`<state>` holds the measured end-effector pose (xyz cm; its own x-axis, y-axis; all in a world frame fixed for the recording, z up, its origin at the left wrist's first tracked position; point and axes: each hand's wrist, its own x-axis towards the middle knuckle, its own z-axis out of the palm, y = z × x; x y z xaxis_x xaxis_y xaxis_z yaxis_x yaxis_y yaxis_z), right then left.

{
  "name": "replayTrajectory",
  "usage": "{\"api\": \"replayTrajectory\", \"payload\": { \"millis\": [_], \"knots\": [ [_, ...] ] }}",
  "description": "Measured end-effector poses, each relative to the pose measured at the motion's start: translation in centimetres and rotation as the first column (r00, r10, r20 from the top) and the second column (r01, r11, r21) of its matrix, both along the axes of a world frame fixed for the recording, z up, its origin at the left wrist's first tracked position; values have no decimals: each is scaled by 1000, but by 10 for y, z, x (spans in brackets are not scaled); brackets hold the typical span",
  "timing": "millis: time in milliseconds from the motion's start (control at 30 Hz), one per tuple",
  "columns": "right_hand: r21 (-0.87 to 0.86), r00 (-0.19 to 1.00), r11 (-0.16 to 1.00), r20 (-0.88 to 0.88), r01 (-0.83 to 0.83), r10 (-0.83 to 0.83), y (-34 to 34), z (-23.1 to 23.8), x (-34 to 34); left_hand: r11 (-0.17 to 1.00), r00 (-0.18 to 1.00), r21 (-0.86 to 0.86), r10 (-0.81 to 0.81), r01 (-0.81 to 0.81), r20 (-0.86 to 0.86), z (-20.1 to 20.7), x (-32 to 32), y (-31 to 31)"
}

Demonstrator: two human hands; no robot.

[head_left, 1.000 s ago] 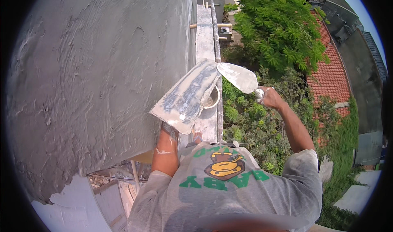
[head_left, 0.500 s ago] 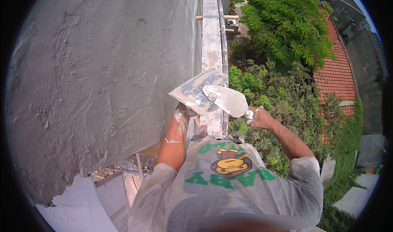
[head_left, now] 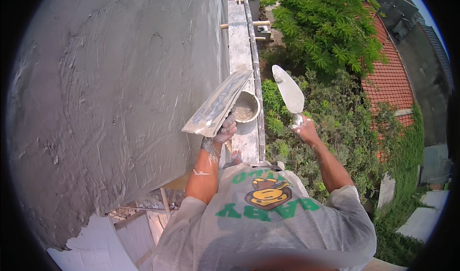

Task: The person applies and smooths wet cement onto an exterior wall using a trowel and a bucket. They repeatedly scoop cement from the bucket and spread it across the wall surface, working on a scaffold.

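My left hand (head_left: pixel 226 129) is closed on the underside of a plasterer's hawk (head_left: pixel 215 107), a flat mortar-smeared board tilted toward the wall. Beyond its right edge a bucket (head_left: pixel 253 100) with grey mortar inside stands on the plank, partly covered by the hawk. Out to the right, my right hand (head_left: pixel 305 129) grips the handle of a pointed trowel (head_left: pixel 290 90). The trowel's blade points up and away, with a small lump of mortar near its tip. Trowel and hawk are apart. Wet grey plaster coats the wall (head_left: pixel 120 79) on my left.
A narrow scaffold plank (head_left: pixel 241 50) runs ahead along the wall, with a long pole (head_left: pixel 254 55) on its right side and a crosspiece (head_left: pixel 261 24) farther off. Below to the right are shrubs (head_left: pixel 321 103), a tree (head_left: pixel 330 27) and a red tiled roof (head_left: pixel 393 74).
The trowel has lifted off the hawk and swung right, its blade now pointing away. The hawk has tipped steeply and shifted left toward the wall, uncovering the bucket.
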<state>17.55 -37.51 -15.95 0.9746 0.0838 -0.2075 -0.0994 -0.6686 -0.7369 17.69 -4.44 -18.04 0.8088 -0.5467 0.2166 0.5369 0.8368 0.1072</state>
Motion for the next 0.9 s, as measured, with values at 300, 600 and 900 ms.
{"api": "replayTrajectory", "payload": {
  "millis": [300, 600, 900],
  "knots": [
    [144, 984, 983, 116, 116, -134, 53, -70, 33, 997, 999, -61, -48, 49, 26, 38, -14, -30],
    [48, 991, 991, 68, -121, 118, 78, -73, -1, 996, 997, 54, 76, -76, 1, 46, -7, -23],
    [-54, 914, 918, 92, -392, 395, 77, 20, -16, 983, 987, -110, 140, -149, -81, 0, -10, -5]
  ]
}}
